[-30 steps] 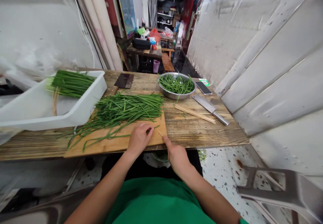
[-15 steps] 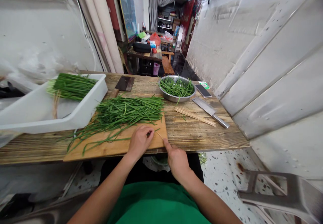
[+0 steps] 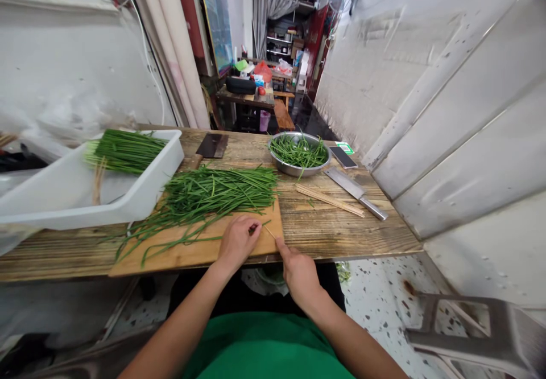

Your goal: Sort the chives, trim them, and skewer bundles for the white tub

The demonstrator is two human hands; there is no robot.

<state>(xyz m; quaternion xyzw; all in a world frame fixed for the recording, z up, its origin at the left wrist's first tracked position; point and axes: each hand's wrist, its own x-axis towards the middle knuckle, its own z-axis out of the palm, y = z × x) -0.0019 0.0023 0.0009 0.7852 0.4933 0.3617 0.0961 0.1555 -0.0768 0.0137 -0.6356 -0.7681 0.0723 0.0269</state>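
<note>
My left hand (image 3: 239,240) rests over the wooden cutting board (image 3: 183,255) with fingers closed on a garlic chive, whose green tip (image 3: 267,222) sticks out to the right. My right hand (image 3: 301,275) is at the board's front right corner, pinching a thin bamboo skewer (image 3: 270,232) that points toward the left fingers. Whether the skewer touches the chive, I cannot tell. A heap of loose garlic chives (image 3: 222,190) covers the back of the board, and several strands trail off at its left.
Behind the board lies a dark-bladed cleaver (image 3: 213,145). To the right are a metal bowl (image 3: 294,169) of chives, bamboo skewers (image 3: 330,200), a steel cleaver (image 3: 347,184) and a phone (image 3: 343,157). A white tub (image 3: 153,182) holding bundled chives (image 3: 130,150) stands left.
The view has tilted slightly, so everything sits a little lower in the picture. Both hands keep nearly the same pose, the chive and skewer still between them.
</note>
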